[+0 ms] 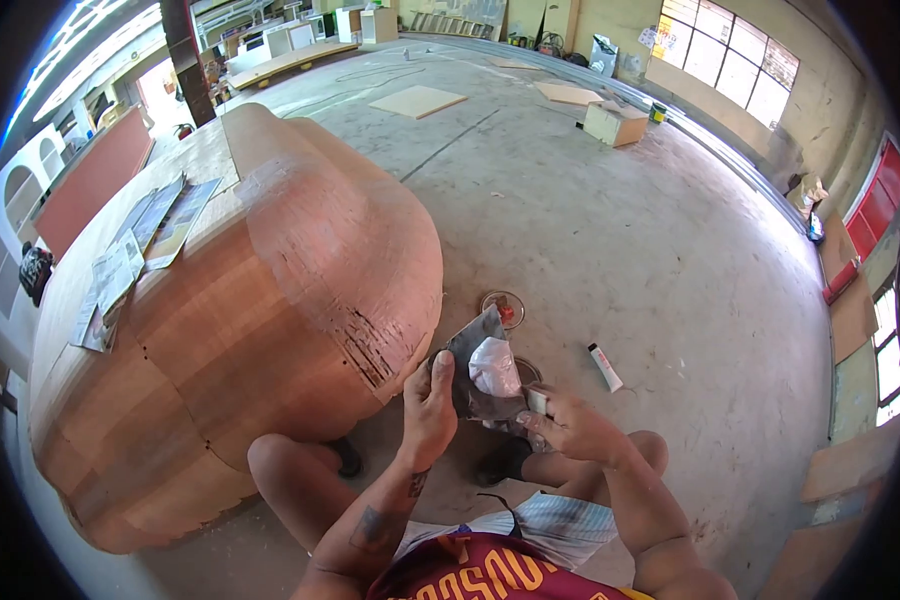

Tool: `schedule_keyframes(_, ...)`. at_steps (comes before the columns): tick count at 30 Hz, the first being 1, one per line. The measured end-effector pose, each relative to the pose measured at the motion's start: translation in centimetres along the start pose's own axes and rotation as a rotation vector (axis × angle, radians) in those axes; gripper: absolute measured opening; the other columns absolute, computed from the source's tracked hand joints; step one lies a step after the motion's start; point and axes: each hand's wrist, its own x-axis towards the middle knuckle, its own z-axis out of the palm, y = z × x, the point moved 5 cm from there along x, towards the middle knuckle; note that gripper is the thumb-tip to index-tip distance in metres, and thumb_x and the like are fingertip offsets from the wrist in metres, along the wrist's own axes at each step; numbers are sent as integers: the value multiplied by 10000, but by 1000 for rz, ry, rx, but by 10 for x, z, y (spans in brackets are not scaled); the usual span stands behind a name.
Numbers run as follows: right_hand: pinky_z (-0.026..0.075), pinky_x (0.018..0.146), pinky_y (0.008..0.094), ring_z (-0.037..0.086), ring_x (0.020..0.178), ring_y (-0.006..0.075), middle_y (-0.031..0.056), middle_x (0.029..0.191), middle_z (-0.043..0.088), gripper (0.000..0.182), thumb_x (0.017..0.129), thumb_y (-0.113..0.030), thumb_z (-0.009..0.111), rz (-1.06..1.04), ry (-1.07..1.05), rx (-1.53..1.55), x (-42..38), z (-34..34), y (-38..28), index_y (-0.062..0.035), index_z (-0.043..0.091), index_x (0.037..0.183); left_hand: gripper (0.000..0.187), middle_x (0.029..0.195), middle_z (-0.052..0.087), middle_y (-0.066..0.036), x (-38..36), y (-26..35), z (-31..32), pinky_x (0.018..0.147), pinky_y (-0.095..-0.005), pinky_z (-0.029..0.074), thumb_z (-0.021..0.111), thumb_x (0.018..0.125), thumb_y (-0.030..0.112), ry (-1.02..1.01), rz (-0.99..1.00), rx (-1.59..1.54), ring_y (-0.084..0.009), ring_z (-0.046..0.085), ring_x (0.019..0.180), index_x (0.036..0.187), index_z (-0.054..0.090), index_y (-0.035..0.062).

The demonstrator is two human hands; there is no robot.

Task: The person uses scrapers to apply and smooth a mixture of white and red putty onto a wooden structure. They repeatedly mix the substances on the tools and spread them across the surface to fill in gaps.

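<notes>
The left hand [430, 402] holds a dark board [466, 366], its long axis pointing forward.

Pale pink paste [495, 368], dark grey board [471, 352], maroon shirt [490, 568] with yellow lettering

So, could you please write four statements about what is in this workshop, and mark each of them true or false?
1. Newspaper sheets lie on the curved wooden form. True.
2. The white tube lies on top of the curved wooden form. False: it lies on the floor.
3. The left hand holds the dark plate, which bears a pale pink lump. True.
4. The right hand is empty. False: it grips a pale object beside the dark plate.
</notes>
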Motion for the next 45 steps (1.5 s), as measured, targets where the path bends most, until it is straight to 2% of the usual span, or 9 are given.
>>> schedule_keyframes(4, 507, 694, 297, 619, 758, 131, 48, 918, 678, 242, 1018, -227, 594, 278, 21, 123, -4, -9, 43, -10, 655, 1105, 343, 933, 604, 46, 1, -10, -13, 733, -226, 430, 478, 1090, 277, 104, 4, -66, -38, 494, 831, 1044, 655, -13)
schedule_keyframes(10, 500, 655, 236, 611, 754, 55, -18, 919, 665, 187, 1010, -167, 601, 141, 613, 811, -35, -9, 51, -7, 661, 1085, 327, 826, 463, 73, 4, -13, -29, 665, -226, 339, 469, 1092, 264, 257, 86, -23, -51, 376, 753, 911, 599, 25)
schedule_keyframes(13, 537, 727, 281, 656, 802, 116, 50, 925, 682, 259, 955, -97, 630, 17, 464, 251, -39, 7, 9, -68, 658, 1212, 362, 788, 398, 78, 2, -12, -31, 629, -245, 296, 456, 1094, 274, 233, 94, 151, -54, 325, 732, 828, 519, 37)
schedule_keyframes(15, 549, 765, 336, 683, 825, 246, 97, 954, 676, 408, 907, -72, 660, -77, 409, -161, -38, 13, -32, -135, 633, 1309, 329, 889, 519, 55, 0, -13, -33, 750, -235, 366, 471, 1088, 267, 240, 50, 237, -55, 423, 836, 940, 599, 3)
schedule_keyframes(18, 546, 745, 339, 676, 826, 290, 88, 981, 680, 428, 896, -70, 663, -274, 372, -514, -29, 19, -53, -138, 633, 1318, 344, 934, 582, 43, -1, -11, -26, 799, -242, 409, 467, 1089, 268, 273, 53, 244, -59, 475, 883, 999, 641, -16)
schedule_keyframes(21, 546, 726, 319, 681, 786, 211, 59, 926, 683, 374, 926, -91, 649, -274, 461, -360, -24, 12, -46, -103, 643, 1300, 354, 928, 590, 42, -1, -12, -25, 789, -241, 411, 467, 1090, 286, 297, 129, 171, -54, 481, 876, 1000, 648, -5)
schedule_keyframes(24, 540, 669, 294, 667, 734, 131, 14, 883, 675, 305, 965, -132, 638, 105, 496, 430, -28, 4, 9, -39, 646, 1256, 359, 828, 472, 60, -2, -15, -34, 688, -242, 336, 464, 1091, 307, 331, 166, 104, -51, 385, 787, 875, 552, 34)
schedule_keyframes(28, 550, 596, 261, 671, 712, 103, 0, 892, 679, 196, 988, -150, 629, 171, 521, 1075, -25, 26, 24, -39, 642, 1148, 389, 767, 387, 77, -6, -7, -32, 628, -241, 278, 471, 1089, 328, 369, 164, 29, -44, 322, 731, 789, 485, 80)
schedule_keyframes(45, 528, 598, 300, 691, 817, 138, 24, 998, 712, 197, 1004, -151, 603, 196, 502, 1332, 3, 71, 36, -108, 632, 1195, 441, 736, 374, 64, -17, 14, -9, 600, -267, 267, 483, 1080, 349, 212, 253, 352, -62, 312, 708, 752, 445, 57)
